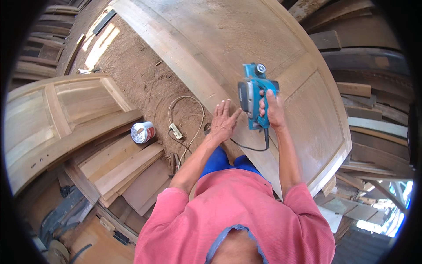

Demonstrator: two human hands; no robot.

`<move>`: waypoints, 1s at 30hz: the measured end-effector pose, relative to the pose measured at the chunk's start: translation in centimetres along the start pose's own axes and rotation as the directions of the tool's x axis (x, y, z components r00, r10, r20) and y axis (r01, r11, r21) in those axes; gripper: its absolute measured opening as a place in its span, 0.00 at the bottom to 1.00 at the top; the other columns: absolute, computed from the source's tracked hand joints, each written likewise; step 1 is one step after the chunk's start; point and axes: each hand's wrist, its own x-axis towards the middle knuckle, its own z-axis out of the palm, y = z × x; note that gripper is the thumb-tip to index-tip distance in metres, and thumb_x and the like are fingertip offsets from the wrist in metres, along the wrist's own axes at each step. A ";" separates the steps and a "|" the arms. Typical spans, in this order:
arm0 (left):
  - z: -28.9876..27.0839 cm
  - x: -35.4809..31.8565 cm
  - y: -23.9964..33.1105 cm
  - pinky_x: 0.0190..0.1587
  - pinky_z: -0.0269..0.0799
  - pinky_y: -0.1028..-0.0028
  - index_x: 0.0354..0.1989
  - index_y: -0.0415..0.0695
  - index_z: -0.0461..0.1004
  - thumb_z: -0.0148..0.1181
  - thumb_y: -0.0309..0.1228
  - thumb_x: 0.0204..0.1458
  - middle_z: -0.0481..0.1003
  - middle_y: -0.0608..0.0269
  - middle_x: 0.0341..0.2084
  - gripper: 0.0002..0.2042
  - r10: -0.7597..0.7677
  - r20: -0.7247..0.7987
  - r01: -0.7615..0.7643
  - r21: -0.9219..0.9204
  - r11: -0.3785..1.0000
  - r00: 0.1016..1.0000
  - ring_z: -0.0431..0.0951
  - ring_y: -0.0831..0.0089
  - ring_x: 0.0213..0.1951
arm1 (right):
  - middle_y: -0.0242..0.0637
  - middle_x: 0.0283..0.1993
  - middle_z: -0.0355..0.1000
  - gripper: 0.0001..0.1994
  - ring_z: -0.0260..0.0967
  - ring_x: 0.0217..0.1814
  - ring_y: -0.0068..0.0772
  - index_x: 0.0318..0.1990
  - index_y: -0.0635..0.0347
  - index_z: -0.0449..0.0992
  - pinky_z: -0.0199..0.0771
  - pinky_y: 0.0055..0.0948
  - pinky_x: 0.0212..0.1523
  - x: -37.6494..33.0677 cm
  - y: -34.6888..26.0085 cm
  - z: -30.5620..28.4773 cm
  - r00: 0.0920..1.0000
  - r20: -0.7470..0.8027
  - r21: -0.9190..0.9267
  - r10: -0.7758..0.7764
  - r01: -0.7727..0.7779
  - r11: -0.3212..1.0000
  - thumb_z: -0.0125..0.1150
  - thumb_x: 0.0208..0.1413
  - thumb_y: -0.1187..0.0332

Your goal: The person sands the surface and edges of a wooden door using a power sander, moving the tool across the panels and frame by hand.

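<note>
A teal electric hand planer [256, 94] is gripped by its handle in my right hand [273, 110], fingers wrapped round it. It is over the large wooden door panel [198, 57]; whether its base touches the wood I cannot tell. A black power cord [255, 149] loops from the planer's near end across the panel's edge. My left hand [224, 123] rests on the panel's near left edge with fingers stretched out, just left of the planer, holding nothing.
A white bucket [143, 132] stands on stacked boards [127, 169] at left, beside another panelled door [66, 110]. An extension socket [175, 131] with a pale cable [203, 112] lies on the dusty ground. Stacked timber [369, 88] lines the right side.
</note>
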 end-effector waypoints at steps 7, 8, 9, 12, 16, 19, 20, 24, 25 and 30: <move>1.4 1.0 -0.7 0.75 0.35 0.41 0.66 0.68 0.72 0.63 0.40 0.52 0.49 0.39 0.74 0.28 0.179 0.216 -0.193 0.048 0.980 0.960 0.45 0.36 0.74 | 0.28 0.23 0.66 0.29 0.64 0.18 0.19 0.47 0.62 0.70 0.65 0.22 0.19 -8.2 2.9 -5.2 0.937 -0.348 0.041 -0.003 0.018 0.999 0.56 0.65 0.38; 1.3 0.8 -0.9 0.74 0.35 0.41 0.65 0.67 0.72 0.63 0.40 0.52 0.50 0.38 0.74 0.28 0.188 0.226 -0.205 0.052 0.977 0.956 0.45 0.35 0.74 | 0.29 0.23 0.66 0.30 0.64 0.18 0.20 0.47 0.64 0.70 0.65 0.22 0.19 -8.9 3.3 -5.6 0.929 -0.371 0.034 -0.007 0.021 0.999 0.55 0.66 0.39; 1.0 0.8 -1.0 0.74 0.35 0.40 0.65 0.66 0.73 0.63 0.39 0.52 0.50 0.38 0.74 0.28 0.198 0.232 -0.217 0.060 0.974 0.952 0.45 0.35 0.74 | 0.30 0.23 0.66 0.31 0.64 0.19 0.20 0.47 0.67 0.71 0.64 0.23 0.19 -9.6 3.5 -6.0 0.920 -0.391 0.028 -0.015 0.028 0.999 0.54 0.66 0.40; 0.5 1.3 -1.3 0.75 0.35 0.40 0.65 0.65 0.73 0.61 0.39 0.53 0.49 0.36 0.74 0.27 0.242 0.302 -0.273 0.064 0.960 0.922 0.45 0.33 0.74 | 0.30 0.22 0.66 0.28 0.64 0.19 0.21 0.45 0.66 0.71 0.64 0.24 0.20 -11.0 4.8 -7.0 0.915 -0.404 0.005 0.002 0.001 1.000 0.54 0.67 0.42; 0.3 1.7 -3.1 0.75 0.41 0.44 0.69 0.61 0.68 0.60 0.41 0.55 0.50 0.37 0.74 0.29 0.227 0.240 -0.253 0.083 0.964 0.944 0.46 0.35 0.74 | 0.30 0.22 0.67 0.25 0.65 0.19 0.21 0.43 0.63 0.73 0.65 0.23 0.21 -12.2 7.1 -6.3 0.931 -0.363 0.103 0.038 0.000 0.995 0.56 0.66 0.44; 0.2 2.1 -5.9 0.75 0.40 0.46 0.74 0.53 0.59 0.54 0.44 0.59 0.47 0.35 0.74 0.33 0.092 0.056 -0.104 0.290 0.951 0.994 0.44 0.36 0.75 | 0.29 0.22 0.67 0.24 0.65 0.20 0.20 0.38 0.61 0.72 0.66 0.25 0.22 -13.3 7.7 -4.3 0.953 -0.302 0.082 0.004 0.022 0.996 0.55 0.65 0.45; 0.3 2.2 -6.1 0.75 0.40 0.46 0.74 0.53 0.59 0.54 0.44 0.59 0.47 0.35 0.74 0.33 0.098 0.060 -0.111 0.293 0.950 0.993 0.44 0.36 0.75 | 0.29 0.22 0.67 0.24 0.65 0.20 0.20 0.38 0.61 0.72 0.66 0.25 0.22 -13.7 8.1 -3.7 0.952 -0.307 0.089 0.005 0.024 0.996 0.55 0.65 0.45; 0.6 3.1 -5.7 0.75 0.35 0.46 0.75 0.44 0.54 0.51 0.46 0.61 0.45 0.35 0.75 0.35 0.029 0.057 -0.047 0.343 0.938 0.998 0.41 0.38 0.76 | 0.28 0.22 0.67 0.23 0.66 0.21 0.20 0.37 0.62 0.72 0.67 0.26 0.23 -14.9 10.1 -1.3 0.960 -0.279 0.067 0.000 0.020 0.998 0.55 0.65 0.46; 0.6 3.2 -5.4 0.75 0.33 0.46 0.75 0.43 0.54 0.50 0.47 0.61 0.45 0.35 0.75 0.35 0.030 0.057 -0.048 0.346 0.937 0.998 0.40 0.39 0.76 | 0.28 0.22 0.67 0.23 0.66 0.21 0.20 0.37 0.62 0.72 0.67 0.26 0.23 -15.1 10.6 -0.7 0.963 -0.269 0.112 0.021 0.009 0.994 0.55 0.65 0.46; 0.4 2.6 -5.3 0.75 0.30 0.44 0.75 0.43 0.54 0.50 0.47 0.61 0.44 0.32 0.75 0.36 -0.025 0.137 -0.028 0.372 0.928 0.990 0.39 0.38 0.76 | 0.28 0.21 0.66 0.22 0.66 0.21 0.20 0.39 0.63 0.72 0.68 0.26 0.24 -15.2 11.5 1.9 0.941 -0.335 0.116 0.037 0.003 0.993 0.56 0.66 0.48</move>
